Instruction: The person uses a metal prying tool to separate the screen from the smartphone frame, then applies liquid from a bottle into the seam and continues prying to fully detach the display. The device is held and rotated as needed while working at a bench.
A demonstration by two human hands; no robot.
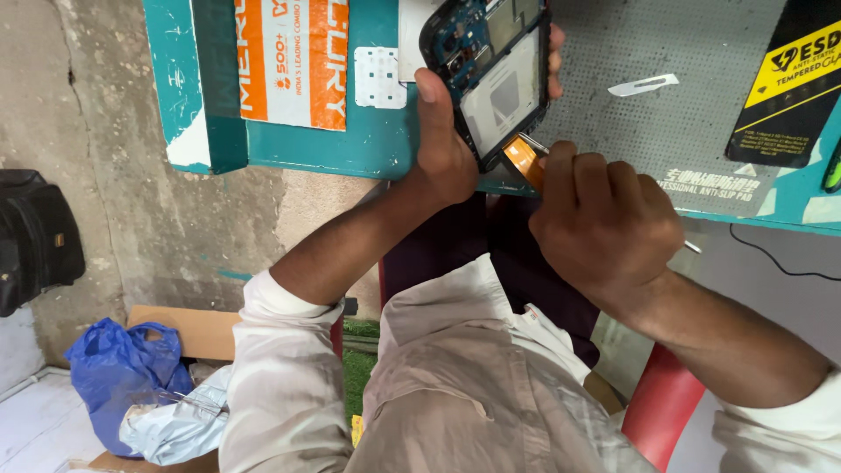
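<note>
Teal workbench [368, 144] with one grey anti-slip mat [683, 114].
One opened phone [495, 74] sat clasped in the left hand [442, 144]; just beside it, the right hand [604, 219] pinched one orange flex strip [524, 159] at the phone's lower edge.

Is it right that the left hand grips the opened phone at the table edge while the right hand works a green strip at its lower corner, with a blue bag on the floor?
Not quite: the strip is orange, not green. The head view shows the left hand gripping the opened phone, the right hand at its lower corner, and the blue bag on the floor.
</note>
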